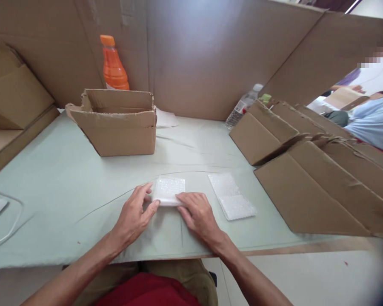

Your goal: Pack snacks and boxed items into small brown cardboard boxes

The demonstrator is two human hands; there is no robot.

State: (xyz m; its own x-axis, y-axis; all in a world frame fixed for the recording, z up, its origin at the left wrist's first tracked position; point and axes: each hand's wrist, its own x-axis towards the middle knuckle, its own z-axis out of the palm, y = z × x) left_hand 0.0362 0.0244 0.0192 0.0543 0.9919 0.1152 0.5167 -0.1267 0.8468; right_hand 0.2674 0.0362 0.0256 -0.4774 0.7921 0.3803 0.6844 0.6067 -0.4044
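Bubble-wrap pad (168, 190) is lying lower centre of frame, long axis left to right, just above both hands: left hand (134, 214) is pinching its left end, right hand (198, 214) pressing flat-fingered on its near edge.

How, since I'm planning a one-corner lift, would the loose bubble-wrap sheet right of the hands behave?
Probably floppy: the bubble-wrap sheet is thin and lies flat on the table, so it would likely droop. Likely light, being translucent air-filled plastic; a push may slide it. It seems foldable, as the folded packet pinched by the left hand suggests.
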